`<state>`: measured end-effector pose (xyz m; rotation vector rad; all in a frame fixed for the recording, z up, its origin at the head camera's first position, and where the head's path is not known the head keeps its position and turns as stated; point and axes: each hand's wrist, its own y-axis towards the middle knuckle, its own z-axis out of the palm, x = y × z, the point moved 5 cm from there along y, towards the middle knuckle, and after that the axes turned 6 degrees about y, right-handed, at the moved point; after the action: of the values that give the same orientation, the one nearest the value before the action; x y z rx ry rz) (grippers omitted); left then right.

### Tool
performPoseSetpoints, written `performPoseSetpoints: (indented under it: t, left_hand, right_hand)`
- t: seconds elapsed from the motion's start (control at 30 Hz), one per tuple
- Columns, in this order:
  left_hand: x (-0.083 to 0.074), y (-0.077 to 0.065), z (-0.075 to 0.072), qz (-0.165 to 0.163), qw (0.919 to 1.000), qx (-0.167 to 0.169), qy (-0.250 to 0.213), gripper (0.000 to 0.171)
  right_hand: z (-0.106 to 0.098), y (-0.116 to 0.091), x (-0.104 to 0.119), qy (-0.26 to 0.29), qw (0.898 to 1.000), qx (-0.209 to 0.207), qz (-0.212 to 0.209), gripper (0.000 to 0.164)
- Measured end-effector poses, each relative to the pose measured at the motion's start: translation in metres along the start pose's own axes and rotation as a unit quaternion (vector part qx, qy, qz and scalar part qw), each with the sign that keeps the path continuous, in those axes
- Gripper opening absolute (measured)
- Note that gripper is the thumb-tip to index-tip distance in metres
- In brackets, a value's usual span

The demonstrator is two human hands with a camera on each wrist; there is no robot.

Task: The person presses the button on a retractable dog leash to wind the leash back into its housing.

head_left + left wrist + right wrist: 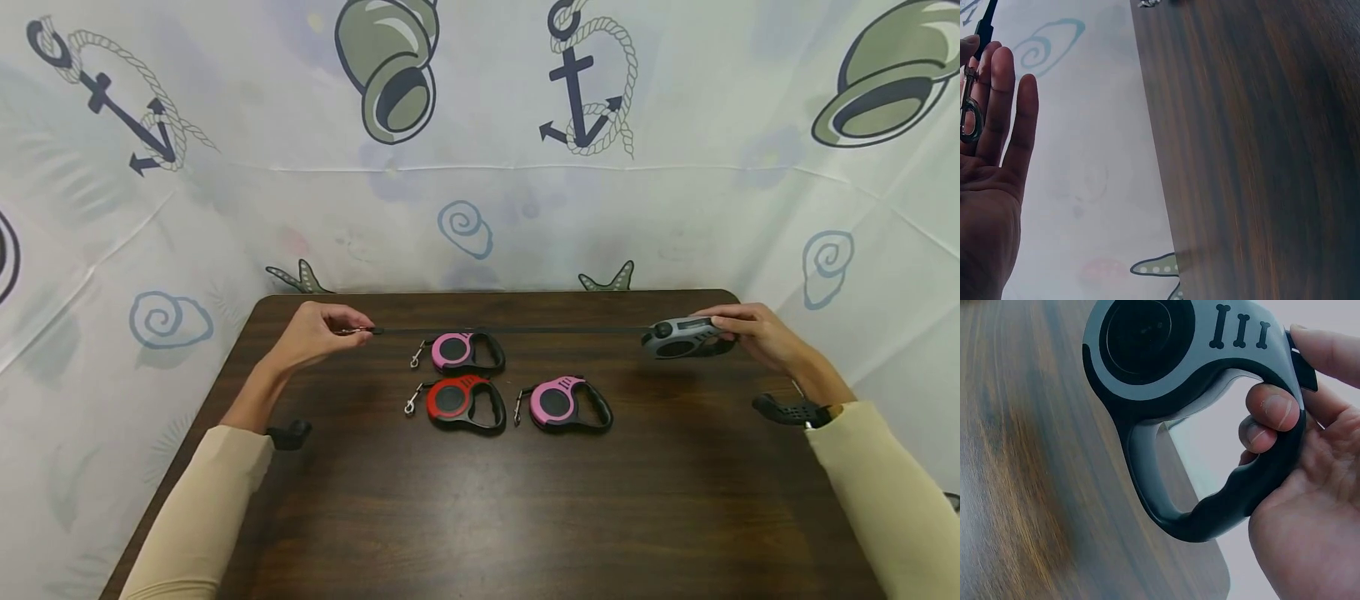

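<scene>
My right hand (753, 329) grips the black handle of a grey retractable dog leash (678, 337), fingers curled through its loop in the right wrist view, thumb up by the button (1304, 370). A dark cord (517, 331) runs straight across from its casing to my left hand (318, 333). There the thumb and fingers pinch the leash's end, where a metal snap hook (971, 115) lies against the fingers in the left wrist view. Both hands are raised over the far part of the table, wide apart.
Between the hands lie a pink leash (452, 351), a red leash (453, 402) below it, and another pink leash (557, 403) to the right, each with its clip pointing left. The brown wooden table (480, 517) meets a printed curtain (525, 225) behind.
</scene>
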<state>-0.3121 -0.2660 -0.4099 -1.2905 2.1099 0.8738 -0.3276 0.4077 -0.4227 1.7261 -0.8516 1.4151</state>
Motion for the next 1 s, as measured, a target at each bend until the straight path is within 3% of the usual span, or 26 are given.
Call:
performPoseSetpoints:
  t: [0.43,0.57,0.8,1.0]
  left_hand:
    - [-0.004,0.006,0.011,0.0,1.0,-0.002,-0.007,0.016]
    - [-0.011,0.007,0.014,-0.005,0.9998,0.0,-0.017,0.014]
    - [-0.036,0.005,0.013,0.002,0.9998,0.003,-0.022,0.012]
    - [-0.04,0.004,0.013,0.005,0.9996,0.002,-0.026,0.013]
  right_hand:
    - [0.014,0.011,0.001,-0.028,1.0,0.012,-0.001,0.033]
    - [0.018,0.012,0.002,-0.024,1.0,0.014,-0.004,0.032]
    - [0.024,0.017,0.004,-0.012,0.999,0.031,-0.01,0.033]
    - [0.025,0.018,0.002,-0.015,1.0,0.023,0.004,0.032]
